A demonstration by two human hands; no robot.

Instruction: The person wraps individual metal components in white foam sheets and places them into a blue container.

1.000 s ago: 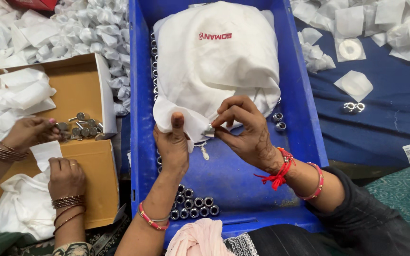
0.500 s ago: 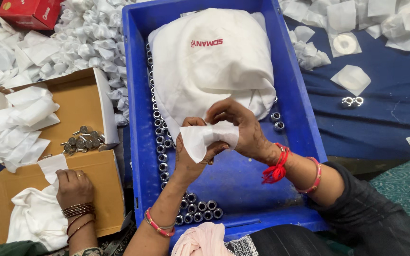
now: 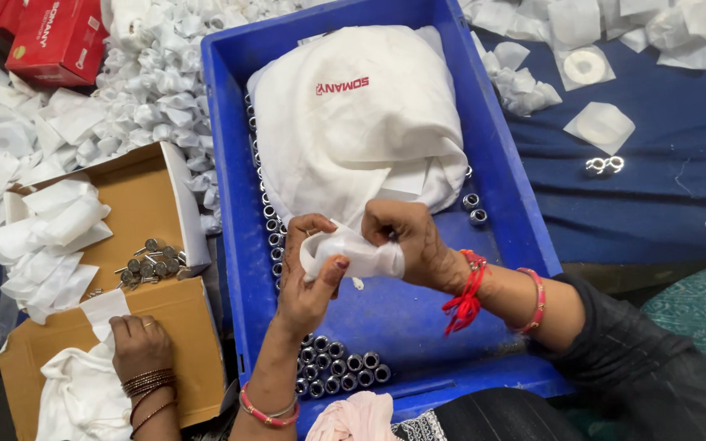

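Risk of drop: left hand [image 3: 308, 282] and right hand [image 3: 406, 241] both pinch small white pouch [image 3: 353, 255] over blue crate [image 3: 386, 318]; loose wrap could spill contents among metal rings [image 3: 341, 371] w/o notice.

Blue crate [image 3: 508, 155] — white pouch [image 3: 353, 255] (red wrist thread [image 3: 463, 298]) — brown carton [image 3: 136, 196].

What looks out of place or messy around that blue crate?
Mostly loose bits. Two metal rings lie alone on the dark blue cloth, apart from the rows in the blue crate. Crumpled white wrappers are heaped beside it. Both hands hold a small white pouch.
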